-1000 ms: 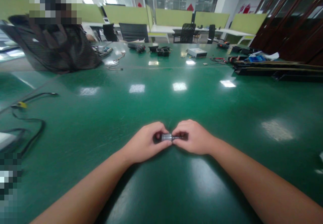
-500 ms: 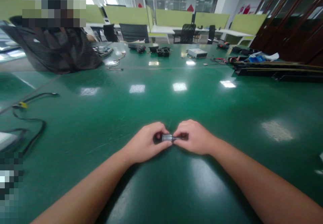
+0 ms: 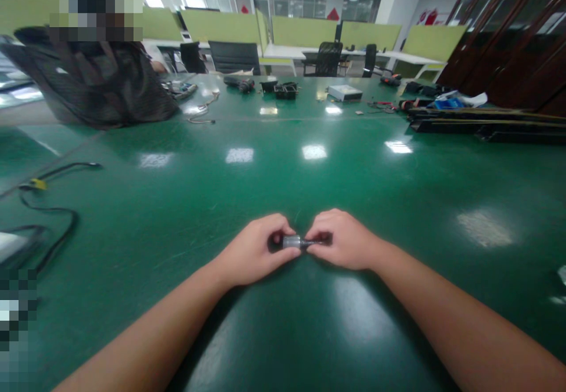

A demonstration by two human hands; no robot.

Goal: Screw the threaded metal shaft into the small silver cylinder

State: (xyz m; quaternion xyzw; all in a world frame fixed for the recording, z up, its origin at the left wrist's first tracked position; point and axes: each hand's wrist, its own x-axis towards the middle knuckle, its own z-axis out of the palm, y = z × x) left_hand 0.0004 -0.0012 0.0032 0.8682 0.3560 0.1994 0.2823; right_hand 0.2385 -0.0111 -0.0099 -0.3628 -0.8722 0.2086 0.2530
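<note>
Near the middle of the green table point(image 3: 265, 191), a small silver metal cylinder point(image 3: 292, 241) lies sideways between the thumb and fingers of my left hand point(image 3: 256, 247). A thin dark rod point(image 3: 313, 242) extends from the cylinder's right end. My right hand point(image 3: 342, 241) pinches this rod, with its far end partly hidden by the fingers. Both hands are closed and rest low over the tabletop, a small gap between their fingertips.
A large dark bag point(image 3: 110, 85) stands at the back left. Black cables point(image 3: 73, 221) lie on the left. Along the back are a black drill-like tool point(image 3: 241, 84), a black tray point(image 3: 285, 90) and a white box point(image 3: 345, 92). Long black strips point(image 3: 481, 124) lie at the back right.
My right hand has shifted slightly to the right, and the gap between the fingertips is a little wider. My left hand is nearly unchanged.
</note>
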